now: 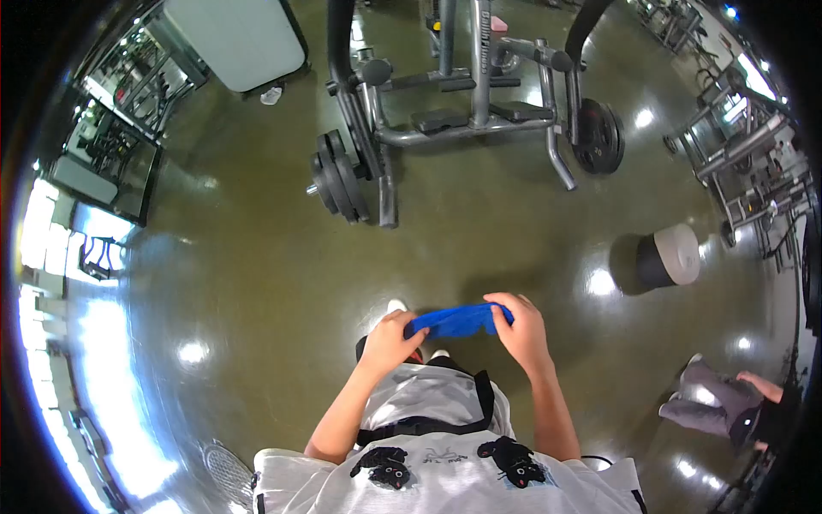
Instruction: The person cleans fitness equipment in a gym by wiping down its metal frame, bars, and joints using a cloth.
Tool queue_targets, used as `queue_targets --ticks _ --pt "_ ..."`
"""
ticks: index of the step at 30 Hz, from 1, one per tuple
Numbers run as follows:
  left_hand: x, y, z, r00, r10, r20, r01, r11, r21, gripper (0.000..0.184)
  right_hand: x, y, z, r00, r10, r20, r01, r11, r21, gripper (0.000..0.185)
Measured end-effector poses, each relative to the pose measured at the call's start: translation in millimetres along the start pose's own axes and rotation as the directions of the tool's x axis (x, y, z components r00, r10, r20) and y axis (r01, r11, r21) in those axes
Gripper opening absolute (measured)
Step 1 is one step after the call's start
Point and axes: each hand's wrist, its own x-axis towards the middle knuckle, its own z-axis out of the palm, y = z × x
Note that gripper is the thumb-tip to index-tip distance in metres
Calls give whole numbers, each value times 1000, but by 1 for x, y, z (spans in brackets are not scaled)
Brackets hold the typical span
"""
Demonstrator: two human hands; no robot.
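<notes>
A blue cloth (462, 320) is stretched sideways between my two hands, in front of my waist. My left hand (392, 341) is closed on its left end, with the thumb over the near edge. The right end is held in my right hand (519, 328), fingers curled over the top. The middle of the cloth is loosely folded and touches neither hand. Below it, parts of my shoes and clothing show.
Ahead stands a grey exercise machine (479, 120) with weight plates (598, 137) at its sides. A round black and white stool (676, 255) is at the right. Another person (719, 403) is at the lower right. A white board (235, 38) stands at the upper left.
</notes>
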Motion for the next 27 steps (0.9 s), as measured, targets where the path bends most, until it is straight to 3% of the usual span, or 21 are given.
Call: queue_targets --ticks 1,5,7,10,11,13,15,16,17,19,20,22,23,24,25,27 --pt "6 0 -3 989 -138 54 133 986 101 29 5 1 5 1000 -6 6 6 1000 24 14" --pt "46 -8 -8 963 -232 139 186 942 280 38 38 3 27 1000 3 0 -3 999 48 14" --pt "76 -15 -7 955 -249 162 205 947 247 42 66 -5 30 999 -23 25 23 1000 6 14" --pt "136 -44 -1 968 -249 9 249 967 53 40 110 -9 35 993 -77 -93 76 997 -15 13" --pt "156 -42 -9 958 -263 -118 266 964 9 35 124 -11 37 979 -118 -164 114 993 -32 13" --pt "198 -35 -36 939 -261 -224 211 952 -223 30 149 -13 40 979 -20 -205 11 999 -47 14" --pt "239 -29 -53 944 -27 -327 -96 931 -353 27 171 -14 39 975 211 -62 -200 968 151 14" --pt "253 -22 -62 957 6 -291 -116 925 -361 34 180 -12 45 976 211 -46 -201 965 167 18" --pt "260 -18 -67 962 7 -274 -109 926 -362 34 185 -9 50 972 229 -49 -218 962 167 18" --pt "277 -13 -76 973 -188 130 229 817 -529 41 198 -6 58 940 302 160 -324 935 142 23" --pt "279 -13 -72 996 -82 24 84 871 -484 45 205 -8 56 892 373 254 -426 882 201 29" --pt "287 -5 -66 998 -33 44 52 823 -566 44 204 16 73 885 360 295 -458 791 406 26" --pt "291 -6 -57 998 -10 56 42 793 -607 44 206 31 79 869 365 335 -492 715 497 28" --pt "296 -8 -50 995 -17 99 71 816 -574 40 209 45 82 789 417 450 -612 587 530 28" --pt "297 -10 -41 994 -24 111 84 808 -583 40 209 64 91 795 384 469 -607 500 618 29" --pt "301 9 -39 988 95 121 -39 918 -395 36 229 68 78 617 532 580 -782 330 528 33"
